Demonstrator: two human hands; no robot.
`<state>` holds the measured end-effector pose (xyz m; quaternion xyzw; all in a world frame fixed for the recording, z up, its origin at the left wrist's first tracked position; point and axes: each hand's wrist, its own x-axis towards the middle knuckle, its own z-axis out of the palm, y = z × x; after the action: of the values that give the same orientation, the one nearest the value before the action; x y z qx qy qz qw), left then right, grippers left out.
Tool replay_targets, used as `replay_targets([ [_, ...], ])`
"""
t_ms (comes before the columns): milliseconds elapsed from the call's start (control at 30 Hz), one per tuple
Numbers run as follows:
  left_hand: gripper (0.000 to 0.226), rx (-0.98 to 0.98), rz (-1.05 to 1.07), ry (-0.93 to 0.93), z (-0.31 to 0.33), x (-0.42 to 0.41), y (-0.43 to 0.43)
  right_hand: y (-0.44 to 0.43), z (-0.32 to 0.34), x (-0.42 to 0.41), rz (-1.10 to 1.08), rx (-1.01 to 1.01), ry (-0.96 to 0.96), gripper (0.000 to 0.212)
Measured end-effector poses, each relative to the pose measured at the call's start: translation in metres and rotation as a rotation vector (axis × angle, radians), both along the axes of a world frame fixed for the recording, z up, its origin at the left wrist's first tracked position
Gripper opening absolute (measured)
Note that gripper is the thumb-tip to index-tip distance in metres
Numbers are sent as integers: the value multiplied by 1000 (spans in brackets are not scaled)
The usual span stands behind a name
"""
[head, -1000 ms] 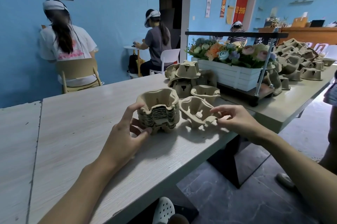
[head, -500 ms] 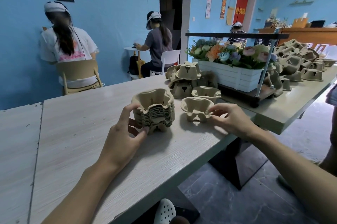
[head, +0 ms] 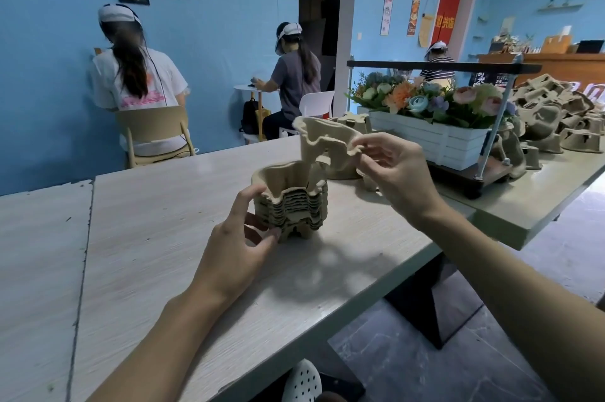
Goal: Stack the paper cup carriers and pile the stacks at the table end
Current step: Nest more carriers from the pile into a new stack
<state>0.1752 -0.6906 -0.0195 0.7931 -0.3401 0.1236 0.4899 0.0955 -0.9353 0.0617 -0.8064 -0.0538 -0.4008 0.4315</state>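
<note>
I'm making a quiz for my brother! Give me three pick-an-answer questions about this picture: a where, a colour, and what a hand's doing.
1. Where is the single carrier? A) on the floor B) held up in the air C) on a chair
2. What colour is the flower box? A) white B) red C) black
3. What is the left hand doing? A) lying flat B) holding a flower C) gripping the stack
Answers: B, the right hand pinches it off the table; A, its slats are white; C, its fingers curl round the stack.
</note>
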Motion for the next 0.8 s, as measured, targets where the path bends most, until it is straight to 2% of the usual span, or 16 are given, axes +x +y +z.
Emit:
replay_targets([
  [133, 63, 2, -9, 36, 3, -2, 0, 26, 0, 14, 39, -51, 27, 18],
  [267, 86, -22, 2, 37, 3, -4, -1, 36, -10, 21, 43, -54, 68, 18],
  [367, 102, -37, 10, 48, 2, -2, -1, 36, -17, 21, 14, -102, 102, 29],
  [467, 103, -26, 1, 44, 2, -2, -2, 23, -25, 19, -7, -48, 136, 43],
  [633, 80, 8, -7, 21, 1, -1, -1, -28, -46, 16, -297, -96, 242, 29],
  [800, 75, 1, -14, 24, 1, 0, -2, -76, -58, 15, -581, -109, 306, 23],
])
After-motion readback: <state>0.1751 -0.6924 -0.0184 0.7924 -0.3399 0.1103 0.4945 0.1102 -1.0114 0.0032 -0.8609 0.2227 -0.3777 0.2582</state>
